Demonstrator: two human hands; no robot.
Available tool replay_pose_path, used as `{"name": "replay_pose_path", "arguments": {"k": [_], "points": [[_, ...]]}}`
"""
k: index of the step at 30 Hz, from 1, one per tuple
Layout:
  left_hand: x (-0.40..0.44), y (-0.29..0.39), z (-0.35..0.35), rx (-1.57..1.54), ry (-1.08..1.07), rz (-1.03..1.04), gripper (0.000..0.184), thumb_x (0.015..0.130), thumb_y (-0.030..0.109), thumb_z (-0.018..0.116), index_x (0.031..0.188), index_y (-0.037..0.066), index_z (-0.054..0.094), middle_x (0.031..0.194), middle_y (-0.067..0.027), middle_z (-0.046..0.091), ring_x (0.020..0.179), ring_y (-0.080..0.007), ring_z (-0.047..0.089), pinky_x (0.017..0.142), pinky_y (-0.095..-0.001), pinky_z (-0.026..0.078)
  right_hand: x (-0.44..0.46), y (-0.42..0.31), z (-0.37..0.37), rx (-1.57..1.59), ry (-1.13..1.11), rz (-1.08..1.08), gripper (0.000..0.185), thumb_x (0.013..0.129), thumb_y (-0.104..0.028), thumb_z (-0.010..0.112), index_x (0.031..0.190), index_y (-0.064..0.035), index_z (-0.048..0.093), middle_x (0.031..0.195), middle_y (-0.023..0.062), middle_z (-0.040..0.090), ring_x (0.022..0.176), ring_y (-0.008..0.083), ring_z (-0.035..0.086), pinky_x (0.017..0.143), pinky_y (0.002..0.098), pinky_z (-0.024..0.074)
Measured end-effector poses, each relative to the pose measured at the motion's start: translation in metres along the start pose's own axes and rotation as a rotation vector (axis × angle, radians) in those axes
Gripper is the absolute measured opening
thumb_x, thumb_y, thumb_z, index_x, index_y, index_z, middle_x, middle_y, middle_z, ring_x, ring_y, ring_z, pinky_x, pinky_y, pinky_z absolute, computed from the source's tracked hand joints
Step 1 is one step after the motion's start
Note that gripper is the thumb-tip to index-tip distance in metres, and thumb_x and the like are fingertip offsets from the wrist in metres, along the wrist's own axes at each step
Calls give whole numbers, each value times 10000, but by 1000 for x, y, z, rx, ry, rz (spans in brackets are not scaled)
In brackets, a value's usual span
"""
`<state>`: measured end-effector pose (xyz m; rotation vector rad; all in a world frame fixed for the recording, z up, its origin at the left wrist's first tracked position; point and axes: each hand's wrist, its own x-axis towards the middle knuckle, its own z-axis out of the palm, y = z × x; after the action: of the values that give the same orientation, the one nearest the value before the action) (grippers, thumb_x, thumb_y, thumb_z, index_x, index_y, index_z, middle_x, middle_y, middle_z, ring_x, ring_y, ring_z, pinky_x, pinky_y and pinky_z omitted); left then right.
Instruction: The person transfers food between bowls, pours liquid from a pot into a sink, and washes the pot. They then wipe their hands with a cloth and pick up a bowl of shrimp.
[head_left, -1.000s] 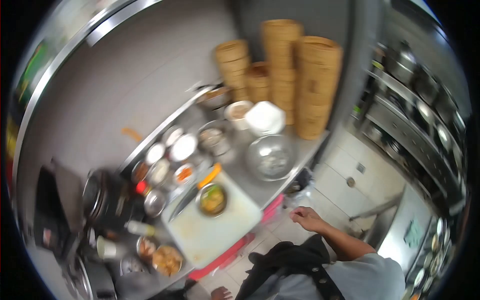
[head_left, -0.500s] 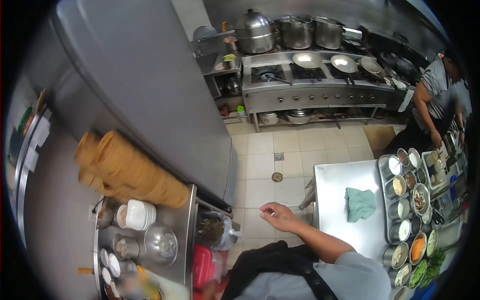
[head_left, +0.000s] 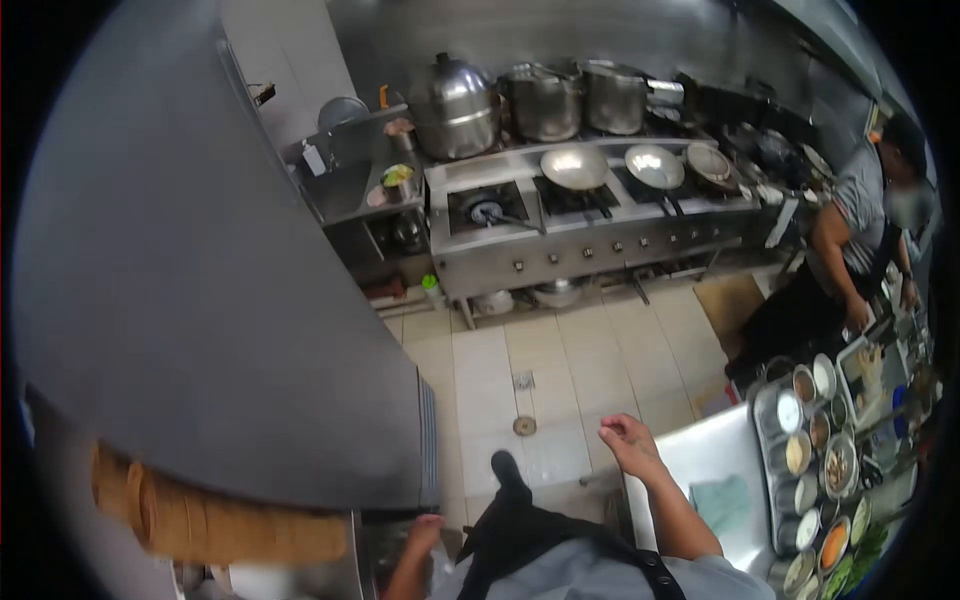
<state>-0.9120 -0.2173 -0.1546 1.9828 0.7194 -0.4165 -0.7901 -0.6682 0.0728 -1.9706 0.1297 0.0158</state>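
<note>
Since the previous frame, the head view has swung toward the stove [head_left: 470,258]; the left hand [head_left: 424,534] has come further into sight, and the bamboo steamers [head_left: 245,528] have shifted to the lower left edge.

In the head view, any lettering on the white bottle [head_left: 313,158] at the sink is too small to read. Brushed steel covers the stove front, with round knobs below two shallow pans [head_left: 575,168]; tall cylindrical pots [head_left: 545,105] stand behind. Smooth grey panels form the tall cabinet [head_left: 200,260], and pale square tiles make up the floor [head_left: 480,380]. Round metal containers [head_left: 797,453] hold white, orange and green foods near a person [head_left: 850,235] in a grey top.

Loosely curled, the fingers of the right hand [head_left: 631,446] are partly open, above the floor near the steel counter [head_left: 685,450]. Crumpled green cloth [head_left: 722,503] lies on that counter, apart from the fingertips, beyond the right forearm. The left hand is near the cabinet's base; its finger spread cannot be told.
</note>
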Motion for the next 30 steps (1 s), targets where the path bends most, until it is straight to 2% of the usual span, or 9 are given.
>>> {"name": "replay_pose_path", "arguments": {"k": [4, 6, 7, 8, 10, 14, 22, 26, 30], "points": [[128, 97, 7, -79, -115, -72, 268, 813, 282, 652, 907, 36, 702, 820, -101, 698, 785, -194, 647, 742, -325, 493, 80, -26, 9, -149, 14, 80, 321, 855, -262, 640, 1031, 7, 633, 937, 137, 670, 877, 228, 639, 791, 322, 501], [200, 155, 23, -32, 9, 98, 273, 811, 286, 646, 897, 32, 696, 838, -107, 690, 780, -197, 641, 728, -330, 492, 126, -52, 12, -149, 1, 97, 334, 853, -262, 636, 1033, 20, 628, 939, 150, 672, 870, 236, 642, 783, 326, 505], [183, 239, 8, -126, 2, 51, 277, 808, 288, 661, 886, 24, 691, 886, -128, 687, 819, -201, 639, 740, -336, 496, 147, -56, 16, -152, 5, 98, 334, 853, -262, 636, 1033, 20, 628, 939, 150, 672, 870, 236, 642, 783, 326, 505], [242, 239, 26, -151, 12, 209, 264, 820, 277, 671, 920, 34, 664, 883, -94, 673, 816, -180, 623, 713, -332, 497, 167, -57, 20, -148, 48, 84, 343, 852, -267, 635, 1034, 23, 627, 943, 156, 671, 865, 239, 643, 775, 330, 506], [230, 354, 7, -357, -110, 93, 270, 843, 257, 662, 1005, 47, 616, 873, -54, 640, 800, -150, 602, 663, -308, 491, 198, -59, 28, -138, 90, 83, 352, 851, -273, 635, 1036, 26, 625, 946, 162, 670, 860, 242, 644, 768, 334, 508], [285, 451, 2, -384, -202, 199, 304, 868, 238, 623, 1078, 27, 562, 966, -61, 608, 829, -162, 600, 650, -304, 498, 250, -52, 46, -130, 99, 61, 356, 849, -278, 635, 1032, 27, 624, 929, 169, 670, 838, 251, 648, 749, 341, 513], [393, 476, -27, -615, -210, -1, 321, 881, 217, 590, 1109, 5, 511, 993, -109, 558, 889, -264, 607, 720, -405, 524, 400, 3, 57, -161, 112, 125, 320, 841, -280, 638, 958, 18, 641, 837, 155, 670, 760, 246, 644, 713, 341, 510], [453, 482, -66, -770, -90, -43, 333, 904, 222, 558, 1145, 7, 476, 981, -124, 534, 882, -288, 587, 732, -434, 523, 532, 60, 72, -36, 213, 37, 199, 864, -185, 612, 807, 4, 590, 700, 89, 638, 647, 176, 601, 636, 293, 482], [489, 541, -117, -889, 221, 18, 300, 888, 185, 569, 1132, 31, 485, 963, -105, 539, 821, -231, 586, 643, -388, 516, 669, 97, 88, -258, 356, -98, 200, 859, -170, 552, 794, 17, 577, 675, 137, 614, 650, 265, 602, 647, 339, 489]]}}
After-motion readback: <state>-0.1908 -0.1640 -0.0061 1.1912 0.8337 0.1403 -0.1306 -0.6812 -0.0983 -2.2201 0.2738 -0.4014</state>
